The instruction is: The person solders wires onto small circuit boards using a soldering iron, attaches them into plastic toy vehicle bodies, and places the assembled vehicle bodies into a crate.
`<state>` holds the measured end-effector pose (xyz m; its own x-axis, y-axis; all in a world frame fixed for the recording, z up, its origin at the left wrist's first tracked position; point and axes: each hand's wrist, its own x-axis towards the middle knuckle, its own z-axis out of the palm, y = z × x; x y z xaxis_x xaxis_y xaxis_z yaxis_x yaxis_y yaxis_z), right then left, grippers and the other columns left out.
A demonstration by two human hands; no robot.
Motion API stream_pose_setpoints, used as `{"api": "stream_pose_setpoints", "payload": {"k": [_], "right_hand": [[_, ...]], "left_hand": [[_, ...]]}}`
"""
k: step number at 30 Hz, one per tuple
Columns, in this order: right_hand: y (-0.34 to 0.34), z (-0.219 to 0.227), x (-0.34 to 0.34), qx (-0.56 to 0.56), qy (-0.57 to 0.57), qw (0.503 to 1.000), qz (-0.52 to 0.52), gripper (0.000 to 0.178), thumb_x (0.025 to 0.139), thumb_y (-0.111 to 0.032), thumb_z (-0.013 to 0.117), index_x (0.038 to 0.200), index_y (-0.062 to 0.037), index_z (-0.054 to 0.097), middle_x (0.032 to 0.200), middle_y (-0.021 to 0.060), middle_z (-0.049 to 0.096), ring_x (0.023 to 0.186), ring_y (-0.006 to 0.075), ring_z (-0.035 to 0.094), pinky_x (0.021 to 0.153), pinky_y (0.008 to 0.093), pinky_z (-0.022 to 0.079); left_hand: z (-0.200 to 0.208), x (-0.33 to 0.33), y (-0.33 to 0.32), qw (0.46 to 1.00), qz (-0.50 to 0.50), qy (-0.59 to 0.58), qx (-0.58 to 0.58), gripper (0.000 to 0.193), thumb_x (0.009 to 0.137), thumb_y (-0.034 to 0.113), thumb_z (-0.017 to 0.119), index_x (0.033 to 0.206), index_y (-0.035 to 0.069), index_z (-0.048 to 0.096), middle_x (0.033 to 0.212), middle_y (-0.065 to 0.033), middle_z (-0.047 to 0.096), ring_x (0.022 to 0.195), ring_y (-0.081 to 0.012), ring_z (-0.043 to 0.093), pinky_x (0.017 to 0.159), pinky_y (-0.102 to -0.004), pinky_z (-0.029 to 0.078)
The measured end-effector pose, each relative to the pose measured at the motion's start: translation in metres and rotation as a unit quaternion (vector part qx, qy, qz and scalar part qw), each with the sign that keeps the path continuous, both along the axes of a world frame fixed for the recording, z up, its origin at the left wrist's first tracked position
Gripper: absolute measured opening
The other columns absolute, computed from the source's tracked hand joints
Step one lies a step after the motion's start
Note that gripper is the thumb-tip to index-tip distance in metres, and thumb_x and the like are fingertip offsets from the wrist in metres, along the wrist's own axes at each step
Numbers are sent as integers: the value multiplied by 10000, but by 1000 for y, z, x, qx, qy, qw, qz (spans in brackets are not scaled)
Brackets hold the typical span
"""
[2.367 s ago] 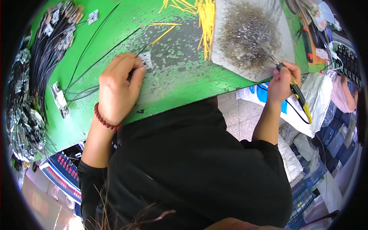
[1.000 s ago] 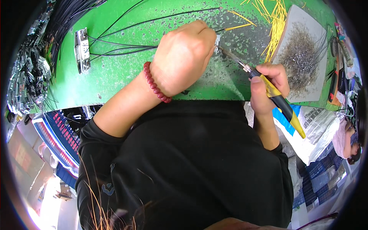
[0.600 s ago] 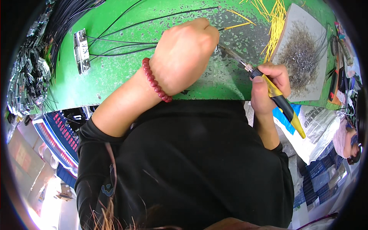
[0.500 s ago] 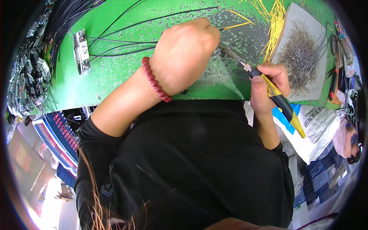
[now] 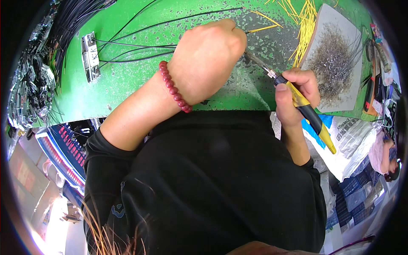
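Observation:
My left hand (image 5: pixel 208 59), wearing a red bead bracelet, is closed above the green bench with its back toward me. Black wires (image 5: pixel 142 45) run from a shiny metal part (image 5: pixel 90 57) at the left into this hand, whose fingertips are hidden. Beyond its knuckles, a yellow sleeve (image 5: pixel 262 29) ends close to the hand. My right hand (image 5: pixel 297 93) grips a yellow-and-black soldering iron (image 5: pixel 307 106) like a pen. The iron's tip points up and left, close beside my left hand; what it touches there is hidden.
Thin yellow tubes (image 5: pixel 305 32) lie in a bundle at the far right. Next to them, a grey board (image 5: pixel 357 63) carries dark residue. Shiny metal parts (image 5: pixel 32 85) and black wires are heaped at the left. Hand tools (image 5: pixel 370 93) lie by the right edge. Another person (image 5: pixel 384 157) sits farther right.
My left hand has shifted slightly to the right. The soldering iron and my right hand have moved a little to the left. The metal part stays in place.

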<state>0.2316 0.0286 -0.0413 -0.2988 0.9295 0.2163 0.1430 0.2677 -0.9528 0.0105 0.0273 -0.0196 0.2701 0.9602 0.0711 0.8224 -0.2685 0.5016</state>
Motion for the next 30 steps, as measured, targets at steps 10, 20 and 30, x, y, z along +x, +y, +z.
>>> {"api": "stream_pose_setpoints", "payload": {"k": [10, 20, 30], "right_hand": [[-3, -10, 4, 20, 58, 998, -10, 260, 786, -148, 736, 917, 3, 568, 810, 76, 585, 687, 100, 513, 619, 238, 415], [18, 10, -20, -17, 41, 999, 9, 382, 902, -77, 644, 1257, -4, 521, 814, 67, 665, 654, 71, 596, 581, 192, 473], [50, 9, -54, 75, -133, 985, 84, 371, 810, 16, 551, 1153, -111, 611, 672, -6, 554, 554, 66, 526, 514, 195, 387]], "left_hand": [[-1, 1, 0, 1000, 6, -7, 3, 81, 810, 59, 614, 780, 2, 566, 809, -134, 573, 755, -346, 592, 640, -428, 500], [-1, -3, 1, 1000, -2, -7, 3, 77, 810, 71, 617, 789, 8, 577, 815, -131, 579, 755, -346, 595, 641, -427, 499], [-1, -10, 3, 997, -9, -74, 9, 64, 787, 60, 639, 800, 21, 590, 794, -113, 586, 734, -336, 599, 622, -411, 491]]}}
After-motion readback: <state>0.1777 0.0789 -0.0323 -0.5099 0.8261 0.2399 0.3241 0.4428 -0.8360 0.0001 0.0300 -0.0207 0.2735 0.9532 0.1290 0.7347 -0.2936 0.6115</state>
